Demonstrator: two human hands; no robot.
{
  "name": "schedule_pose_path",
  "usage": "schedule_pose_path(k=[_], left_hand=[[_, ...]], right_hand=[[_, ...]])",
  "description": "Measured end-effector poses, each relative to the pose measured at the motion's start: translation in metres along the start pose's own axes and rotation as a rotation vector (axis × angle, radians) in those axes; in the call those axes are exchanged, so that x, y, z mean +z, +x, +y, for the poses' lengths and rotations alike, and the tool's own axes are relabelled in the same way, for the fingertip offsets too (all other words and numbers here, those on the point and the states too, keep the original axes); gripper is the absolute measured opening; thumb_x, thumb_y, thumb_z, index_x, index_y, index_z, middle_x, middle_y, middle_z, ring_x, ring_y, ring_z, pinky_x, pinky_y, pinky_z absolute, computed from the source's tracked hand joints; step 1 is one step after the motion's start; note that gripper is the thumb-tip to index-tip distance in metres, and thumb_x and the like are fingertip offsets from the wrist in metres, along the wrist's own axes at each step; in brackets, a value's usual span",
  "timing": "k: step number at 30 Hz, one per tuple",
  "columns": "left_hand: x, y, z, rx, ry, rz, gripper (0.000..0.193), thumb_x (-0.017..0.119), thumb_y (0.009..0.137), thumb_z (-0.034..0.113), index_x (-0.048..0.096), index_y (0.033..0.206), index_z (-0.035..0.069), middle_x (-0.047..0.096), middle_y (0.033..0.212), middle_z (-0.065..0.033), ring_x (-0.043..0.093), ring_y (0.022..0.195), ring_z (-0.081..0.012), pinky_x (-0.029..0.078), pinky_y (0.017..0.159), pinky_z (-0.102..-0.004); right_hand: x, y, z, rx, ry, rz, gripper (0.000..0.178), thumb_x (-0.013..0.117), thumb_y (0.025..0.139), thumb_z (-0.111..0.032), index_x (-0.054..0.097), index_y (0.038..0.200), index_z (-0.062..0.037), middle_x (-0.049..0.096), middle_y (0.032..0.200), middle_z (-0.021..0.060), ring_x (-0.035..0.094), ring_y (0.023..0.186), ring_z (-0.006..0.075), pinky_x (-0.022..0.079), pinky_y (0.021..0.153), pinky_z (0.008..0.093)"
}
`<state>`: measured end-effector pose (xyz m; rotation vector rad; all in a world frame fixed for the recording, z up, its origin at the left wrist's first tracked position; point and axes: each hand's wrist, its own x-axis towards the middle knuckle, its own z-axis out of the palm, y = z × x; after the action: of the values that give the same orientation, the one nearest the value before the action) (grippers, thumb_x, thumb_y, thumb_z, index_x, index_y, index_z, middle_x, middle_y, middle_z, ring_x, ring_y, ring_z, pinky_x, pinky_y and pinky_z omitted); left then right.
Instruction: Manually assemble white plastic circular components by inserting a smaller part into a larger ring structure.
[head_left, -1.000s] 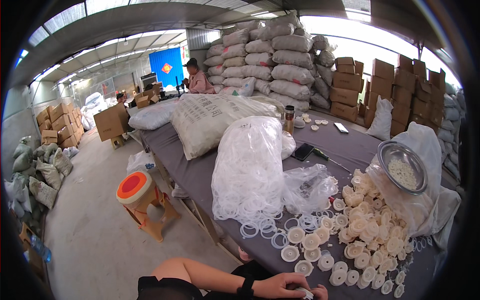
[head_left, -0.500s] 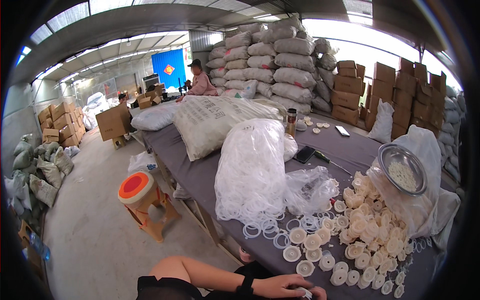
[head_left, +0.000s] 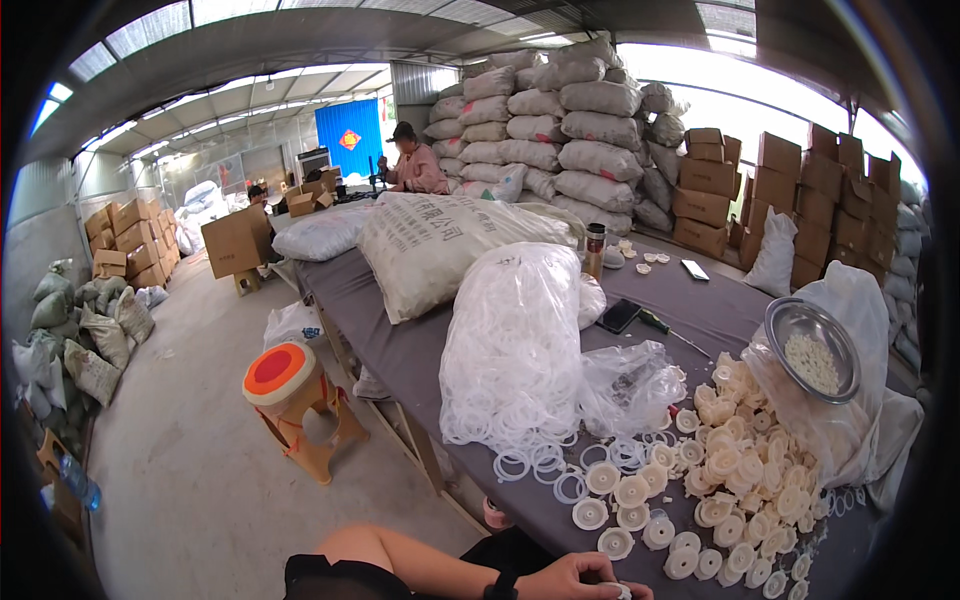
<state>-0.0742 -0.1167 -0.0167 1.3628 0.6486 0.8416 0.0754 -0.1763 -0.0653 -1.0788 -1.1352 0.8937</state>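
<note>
White plastic caps: a loose spread (head_left: 740,470) lies on the grey worktop (head_left: 400,340) at lower right of the frame, tumbling out of a slumped white sack (head_left: 850,400).
Cap in hand: one small white cap (head_left: 618,590) sits at the fingertips at the bottom edge, just below the nearest caps.
Left hand: the hand (head_left: 590,578) comes in from the lower edge with a dark watch band at the wrist, fingers curled round the cap; only part of the grip shows.
Right hand: out of frame, so I cannot tell its state.
Rings: thin white rings spill from a clear bag (head_left: 520,350) at frame centre, some lying among the caps.
Bowl: a metal bowl (head_left: 812,350) of small white pieces rests on the sack.
Progress: judging by the heap, most caps lie unhandled; no finished pile can be made out.
Change: the view has swung slightly, the orange-topped stool (head_left: 285,385) sits further right and lower; the hand stays at the bottom edge.
</note>
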Motion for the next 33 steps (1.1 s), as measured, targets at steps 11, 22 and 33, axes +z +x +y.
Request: schedule_pose_path(k=[11, 22, 33], left_hand=[[-0.007, 0.026, -0.015, 0.095, 0.096, -0.215, 0.024, 0.055, 0.088, 0.021, 0.059, 0.1, 0.001, 0.059, 0.079, -0.001, 0.055, 0.069, -0.0062, 0.043, 0.062, -0.0192], [-0.002, 0.011, 0.001, -0.168, -0.043, -0.03, 0.022, 0.065, 0.082, 0.02, 0.062, 0.084, -0.001, 0.063, 0.073, -0.0061, 0.059, 0.067, -0.0111, 0.048, 0.061, -0.0238], [-0.017, 0.033, -0.011, -0.109, 0.088, -0.097, 0.025, 0.062, 0.081, 0.025, 0.065, 0.081, 0.0, 0.06, 0.065, -0.0025, 0.053, 0.055, -0.0078, 0.042, 0.05, -0.0209]], right_hand=[[-0.01, 0.005, -0.002, -0.011, -0.095, 0.042, 0.014, 0.062, 0.085, -0.007, 0.055, 0.093, 0.0014, 0.055, 0.083, 0.0017, 0.05, 0.074, 0.0081, 0.042, 0.066, 0.0195], [0.004, 0.003, -0.002, 0.065, -0.03, 0.062, 0.014, 0.062, 0.085, -0.008, 0.056, 0.092, 0.0022, 0.055, 0.081, 0.0015, 0.05, 0.073, 0.0077, 0.042, 0.065, 0.0201], [0.013, 0.003, -0.036, 0.069, 0.008, 0.017, 0.016, 0.063, 0.083, -0.008, 0.056, 0.091, 0.0044, 0.059, 0.081, 0.0051, 0.054, 0.072, 0.0119, 0.044, 0.066, 0.0226]])
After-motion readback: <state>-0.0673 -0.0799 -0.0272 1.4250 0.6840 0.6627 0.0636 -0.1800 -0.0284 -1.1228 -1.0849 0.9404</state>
